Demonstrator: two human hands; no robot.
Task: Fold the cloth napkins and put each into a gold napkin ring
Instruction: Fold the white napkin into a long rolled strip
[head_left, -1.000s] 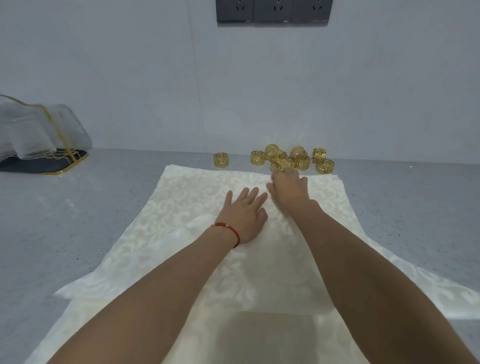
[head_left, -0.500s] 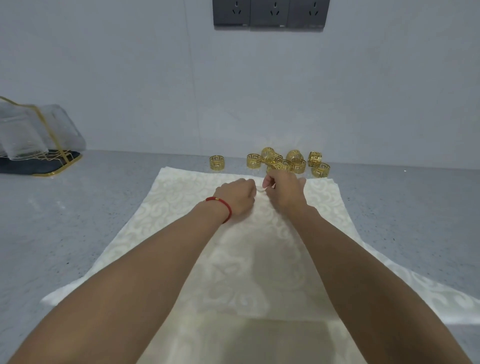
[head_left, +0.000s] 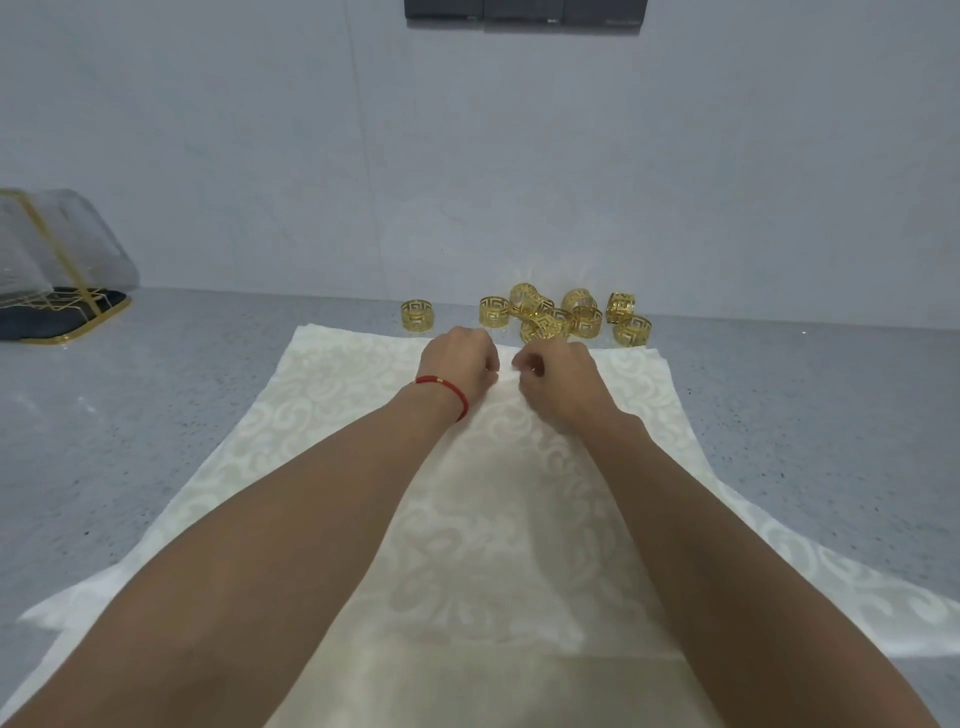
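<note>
Cream napkin (head_left: 332, 431) spread flat on grey desk (head_left: 156, 441), on top of other napkins. Left hand (head_left: 460, 366) and right hand (head_left: 558, 382) side by side near the far edge, fingers curled, pinching the cloth between them. Gold rings (head_left: 566, 317) clustered just beyond, one ring (head_left: 417, 315) apart to the left. Red bracelet (head_left: 447, 392) on left wrist.

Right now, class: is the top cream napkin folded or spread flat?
Spread flat: the top cream napkin lies open while both hands pinch its far edge.
</note>
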